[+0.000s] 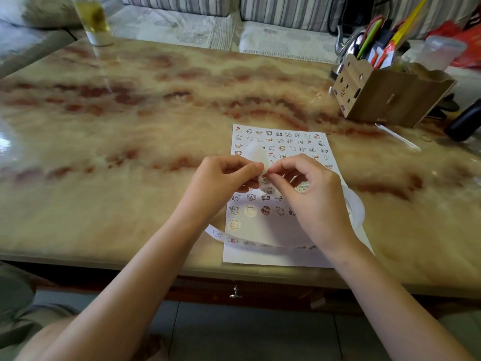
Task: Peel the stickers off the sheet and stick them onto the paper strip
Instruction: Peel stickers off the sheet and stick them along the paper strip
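Observation:
A white sticker sheet [279,142] with rows of small cartoon stickers lies flat on the marble table, a few spots peeled bare. A long white paper strip [234,240] curls across the sheet's near part and loops round to the right, with several stickers on it. My left hand [221,181] pinches the raised end of the strip above the middle of the sheet. My right hand [307,188] meets it there, thumb and forefinger pinching a small red-and-white sticker [265,178] against that strip end. Both hands hide the sheet's middle rows.
A wooden organiser box [390,95] with pens and scissors stands at the back right, a dark object [466,121] beside it. A clear plastic sleeve [398,136] lies near the box. A tall glass of yellow drink [93,19] stands at the back left. The table's front edge [130,267] runs below the sheet.

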`<move>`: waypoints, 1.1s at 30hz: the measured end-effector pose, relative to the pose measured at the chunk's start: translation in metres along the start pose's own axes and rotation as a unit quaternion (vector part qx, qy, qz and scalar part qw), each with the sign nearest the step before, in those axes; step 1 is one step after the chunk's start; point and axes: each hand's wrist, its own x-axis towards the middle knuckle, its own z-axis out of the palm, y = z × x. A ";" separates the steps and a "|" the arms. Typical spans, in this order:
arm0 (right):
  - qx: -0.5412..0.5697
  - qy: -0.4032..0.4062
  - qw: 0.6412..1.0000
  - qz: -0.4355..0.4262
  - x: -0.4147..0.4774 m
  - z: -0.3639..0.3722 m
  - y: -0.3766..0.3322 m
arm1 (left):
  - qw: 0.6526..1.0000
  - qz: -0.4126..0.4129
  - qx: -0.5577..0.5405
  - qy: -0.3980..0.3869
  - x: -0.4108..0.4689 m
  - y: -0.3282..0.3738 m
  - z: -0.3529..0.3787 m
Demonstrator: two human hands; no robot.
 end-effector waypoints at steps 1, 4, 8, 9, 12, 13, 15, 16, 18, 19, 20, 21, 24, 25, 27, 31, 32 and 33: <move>-0.015 -0.002 1.000 -0.003 0.000 0.000 0.000 | 1.000 0.000 0.003 0.002 0.000 -0.001 0.000; -0.050 -0.010 0.999 -0.009 -0.001 0.000 0.001 | 1.000 -0.005 0.012 0.005 0.001 -0.002 0.001; -0.087 -0.020 0.995 -0.043 -0.002 0.001 0.002 | 1.000 -0.013 0.021 0.007 0.002 -0.004 0.001; -0.105 -0.022 0.993 -0.056 -0.003 0.002 0.002 | 1.000 -0.013 0.025 0.007 0.002 -0.004 0.001; -0.124 -0.030 0.989 -0.068 -0.006 0.002 -0.001 | 0.999 -0.013 0.031 0.016 0.004 -0.006 0.001; -0.115 -0.037 0.990 -0.068 -0.008 0.002 -0.003 | 0.999 -0.013 0.035 0.020 0.004 -0.007 0.000; -0.073 -0.059 0.994 -0.058 -0.010 0.000 -0.009 | 0.999 -0.011 0.045 0.026 0.005 -0.008 0.000; -0.038 -0.075 0.996 -0.038 -0.011 -0.003 -0.013 | 0.998 -0.012 0.051 0.027 0.005 -0.009 -0.001; 0.037 -0.109 0.993 0.035 -0.013 -0.007 -0.020 | 0.997 -0.017 0.065 0.029 0.006 -0.010 -0.002; 0.064 -0.124 0.987 0.079 -0.013 -0.008 -0.021 | 0.997 -0.021 0.070 0.030 0.006 -0.011 -0.002; 0.080 -0.139 0.980 0.122 -0.013 -0.008 -0.021 | 0.996 -0.024 0.074 0.031 0.006 -0.011 -0.001; 0.089 -0.152 0.971 0.162 -0.014 -0.007 -0.019 | 0.996 -0.027 0.078 0.032 0.006 -0.011 -0.001; 0.113 -0.186 0.941 0.258 -0.015 -0.005 -0.014 | 0.994 -0.036 0.101 0.031 0.006 -0.013 0.000; 0.119 -0.194 0.934 0.277 -0.016 -0.005 -0.013 | 0.993 -0.039 0.107 0.029 0.007 -0.013 0.000; 0.116 -0.200 0.928 0.293 -0.017 -0.003 -0.011 | 0.992 -0.044 0.118 0.025 0.007 -0.014 0.000; 0.090 -0.203 0.927 0.304 -0.015 0.002 -0.010 | 0.990 -0.049 0.130 0.024 0.007 -0.014 0.001; 0.086 -0.201 0.928 0.302 -0.015 0.003 -0.010 | 0.990 -0.049 0.133 0.025 0.007 -0.014 0.000; 0.079 -0.201 0.929 0.299 -0.015 0.004 -0.010 | 0.989 -0.048 0.134 0.025 0.008 -0.014 0.000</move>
